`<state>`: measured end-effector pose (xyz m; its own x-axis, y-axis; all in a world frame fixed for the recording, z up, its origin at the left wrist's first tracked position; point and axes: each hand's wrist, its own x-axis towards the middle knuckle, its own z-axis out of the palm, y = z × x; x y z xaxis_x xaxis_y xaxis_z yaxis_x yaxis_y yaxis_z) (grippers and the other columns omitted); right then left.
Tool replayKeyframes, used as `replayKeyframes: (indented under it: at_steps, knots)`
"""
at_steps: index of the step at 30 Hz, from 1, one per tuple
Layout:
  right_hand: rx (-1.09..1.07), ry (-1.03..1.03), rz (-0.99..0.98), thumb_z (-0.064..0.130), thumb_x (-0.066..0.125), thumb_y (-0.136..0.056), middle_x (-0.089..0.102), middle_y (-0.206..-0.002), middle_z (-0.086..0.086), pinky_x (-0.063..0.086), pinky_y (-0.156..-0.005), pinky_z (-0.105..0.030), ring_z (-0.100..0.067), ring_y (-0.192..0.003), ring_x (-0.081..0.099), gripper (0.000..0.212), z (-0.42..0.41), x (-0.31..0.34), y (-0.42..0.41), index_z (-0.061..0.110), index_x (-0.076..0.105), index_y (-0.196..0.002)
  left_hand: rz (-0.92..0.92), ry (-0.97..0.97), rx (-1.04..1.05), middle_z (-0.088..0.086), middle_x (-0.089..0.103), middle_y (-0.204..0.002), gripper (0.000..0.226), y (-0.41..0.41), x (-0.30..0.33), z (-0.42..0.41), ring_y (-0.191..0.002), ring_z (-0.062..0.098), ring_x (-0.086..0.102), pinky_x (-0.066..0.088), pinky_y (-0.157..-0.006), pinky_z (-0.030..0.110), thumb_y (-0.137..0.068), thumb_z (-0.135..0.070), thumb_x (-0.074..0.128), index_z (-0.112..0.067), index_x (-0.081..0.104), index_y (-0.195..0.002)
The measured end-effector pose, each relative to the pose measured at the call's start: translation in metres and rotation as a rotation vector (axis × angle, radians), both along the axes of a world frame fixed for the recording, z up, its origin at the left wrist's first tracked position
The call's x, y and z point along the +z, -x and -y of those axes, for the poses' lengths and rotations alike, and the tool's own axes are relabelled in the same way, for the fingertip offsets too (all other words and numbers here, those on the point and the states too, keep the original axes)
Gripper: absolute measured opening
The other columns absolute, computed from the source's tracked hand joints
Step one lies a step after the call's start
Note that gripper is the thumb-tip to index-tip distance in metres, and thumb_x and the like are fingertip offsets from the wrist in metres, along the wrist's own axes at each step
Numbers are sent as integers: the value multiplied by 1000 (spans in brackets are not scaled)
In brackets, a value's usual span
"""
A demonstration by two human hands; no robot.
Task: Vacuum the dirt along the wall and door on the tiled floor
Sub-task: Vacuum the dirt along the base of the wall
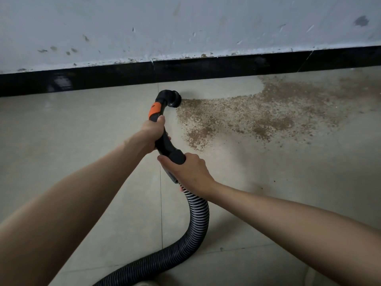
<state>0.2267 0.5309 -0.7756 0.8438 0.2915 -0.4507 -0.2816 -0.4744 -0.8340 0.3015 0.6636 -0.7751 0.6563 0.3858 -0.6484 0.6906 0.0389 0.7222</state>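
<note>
Tiled floor | both hands gripping vacuum handle | dirt | no legible writing

Ahead of you stands a pale grey-white wall, scuffed and chipped, with small brownish marks and a dark smudge near its upper right. Along its foot runs a glossy black skirting, split by thin joints and catching a faint reflection towards the left. Paint flakes ragged where wall meets skirting. Below it you see a floor of large beige tiles, slightly glossy, with a thin grout line running from the skirting towards you. The light is soft and even, dimmer towards the lower right.
</note>
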Motion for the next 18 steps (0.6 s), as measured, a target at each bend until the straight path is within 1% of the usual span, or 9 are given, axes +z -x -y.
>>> replayKeyframes:
  at_steps: [2,5,6,8,10,12,16,18]
  knots:
    - [-13,-8,9,58,67,-81,50,-41,11,51,-50,-28,-11,-37,54,50,1,0,0,17,49,-59,-2,1,-7,8,51,-73,32,-1,1,2,-60,19,54,48,-58,30,-100,-35,40,-3,42,-106]
    - [-33,-13,10,58,67,-80,50,-40,11,55,-55,-33,-12,-40,55,50,0,1,0,17,50,-58,-12,-11,-13,8,52,-75,32,-3,3,2,-61,19,54,45,-52,29,-100,-34,41,-3,42,-107]
    - [-34,-14,7,58,67,-80,50,-40,11,56,-56,-34,-13,-41,56,50,0,1,-1,17,51,-58,-13,-13,-15,8,52,-75,32,-4,3,2,-61,19,54,45,-52,29,-100,-34,40,-3,41,-108]
    - [-34,-19,2,58,67,-80,50,-40,11,55,-55,-33,-13,-41,56,49,1,2,-3,17,50,-59,-15,-9,-17,8,52,-75,31,-4,4,4,-61,19,54,46,-53,29,-100,-34,40,-4,41,-107]
    - [-35,-18,4,59,67,-80,52,-46,9,51,-54,-31,-15,-43,57,49,4,2,-4,17,50,-61,-14,-6,-16,8,52,-76,30,-5,5,6,-61,19,54,47,-54,29,-100,-34,40,-4,41,-106]
    - [-40,-13,8,59,67,-80,53,-50,7,51,-53,-30,-15,-44,57,49,7,2,-5,17,50,-62,-11,-4,-20,8,51,-75,30,-7,6,9,-61,19,54,47,-55,30,-100,-34,40,-5,40,-104]
    - [-41,-14,14,58,67,-82,49,-41,11,53,-52,-29,-10,-37,54,49,15,0,-5,18,50,-60,-14,0,-44,8,51,-75,29,-9,5,19,-62,19,54,48,-56,30,-100,-34,40,-5,41,-102]
    - [-47,-18,10,58,67,-81,48,-37,11,50,-47,-25,-9,-35,53,49,21,-1,-6,17,49,-60,-9,5,-53,8,52,-75,29,-10,4,24,-63,19,54,48,-57,30,-100,-34,40,-5,41,-102]
